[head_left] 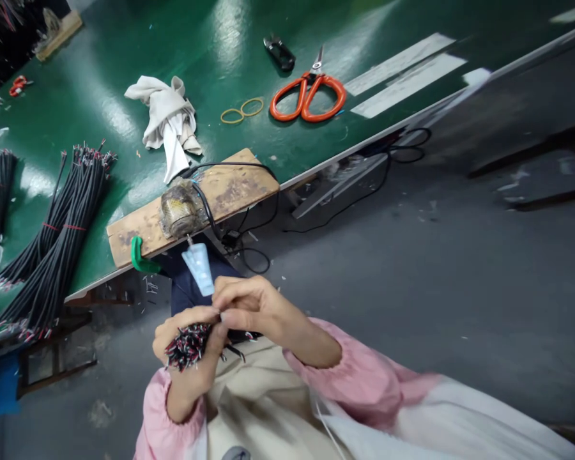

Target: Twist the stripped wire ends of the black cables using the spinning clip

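Observation:
My left hand point(206, 374) is wrapped round a bundle of black cables point(188, 348), whose red, white and black wire ends point up at me. My right hand point(256, 310) meets the left thumb and forefinger in a pinch. A small dark tip, which looks like a cable end, shows between those fingertips. Just beyond the hands, a light blue flat tag-like piece point(200, 268) hangs from the metal tip of a brownish, tape-covered device point(181, 209). That device sits on a wooden board point(239, 185) at the table edge.
A green clamp point(138, 255) grips the board. On the green table point(230, 57) lie cable bundles point(67, 236), a white cloth point(165, 118), rubber bands point(242, 111), orange-handled scissors point(311, 96), black nippers point(278, 52) and white paper strips point(407, 83). A black cord point(211, 214) trails off the board.

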A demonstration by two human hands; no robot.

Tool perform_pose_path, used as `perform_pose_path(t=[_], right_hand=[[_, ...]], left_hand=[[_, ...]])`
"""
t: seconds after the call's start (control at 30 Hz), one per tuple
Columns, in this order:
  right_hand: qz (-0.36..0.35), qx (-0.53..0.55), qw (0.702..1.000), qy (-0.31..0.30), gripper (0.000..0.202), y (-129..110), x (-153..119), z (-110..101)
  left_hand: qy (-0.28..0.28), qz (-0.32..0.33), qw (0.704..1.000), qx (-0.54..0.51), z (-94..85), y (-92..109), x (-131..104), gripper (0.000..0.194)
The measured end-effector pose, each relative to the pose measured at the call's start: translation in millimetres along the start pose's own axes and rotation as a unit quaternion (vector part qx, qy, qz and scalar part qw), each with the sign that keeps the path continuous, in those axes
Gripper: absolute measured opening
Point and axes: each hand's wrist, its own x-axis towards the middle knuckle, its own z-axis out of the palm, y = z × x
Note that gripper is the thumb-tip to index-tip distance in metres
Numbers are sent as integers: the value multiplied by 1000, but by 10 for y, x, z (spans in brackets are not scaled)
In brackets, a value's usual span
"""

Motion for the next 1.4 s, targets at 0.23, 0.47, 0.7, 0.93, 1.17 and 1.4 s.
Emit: perform_pose_path(t=[0.23,0.47,0.7,0.93,1.17,1.4], right_hand=[[-158,-58,980,-107,21,-5,-149,4],[-93,-98,965,-227,38,140,-332,218],[-84,-136,982,100,23,73,-207,146],[-313,-392,862,80,18,-8,-121,101],[-379,-441,809,89,20,16,-186,79],[-204,-340,914,93,15,-21,-75,77]], left_hand=[[-11,-110,988,-109,-114,-99,64,32],[-14,-183,982,-33,-199,-16,90,19],[-78,-129,988,-26,-210,5,72,10],[-123,-114,986,-20,-176,68,137,16],[-47,-122,991,15,-150,32,80,16],[-50,-184,982,-7,-154,-33,-10,13]])
